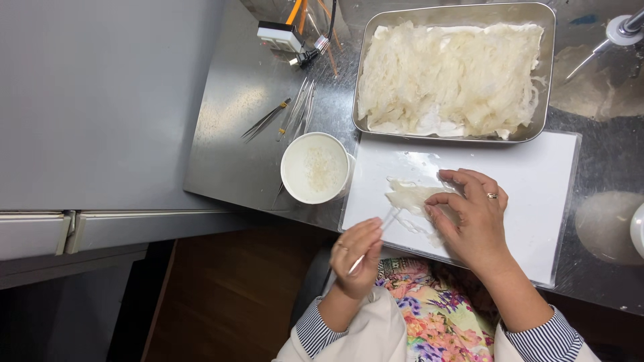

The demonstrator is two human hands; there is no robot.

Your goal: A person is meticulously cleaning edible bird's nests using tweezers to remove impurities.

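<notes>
spare tweezers (267,121) lying far left | white cup (316,167) beside board | left hand (357,255) pinching tweezers (373,240), tips at the pale piece (410,196) | right hand (471,218) fingers pressing that piece onto white board (537,194) | full metal tray (453,70) behind

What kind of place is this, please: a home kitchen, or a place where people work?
Probably a food-preparation workroom, not a home kitchen. The steel worktop carries a metal tray full of pale stringy material, spare tweezers lie nearby, and the left hand picks at a white piece with tweezers on a white board.
</notes>
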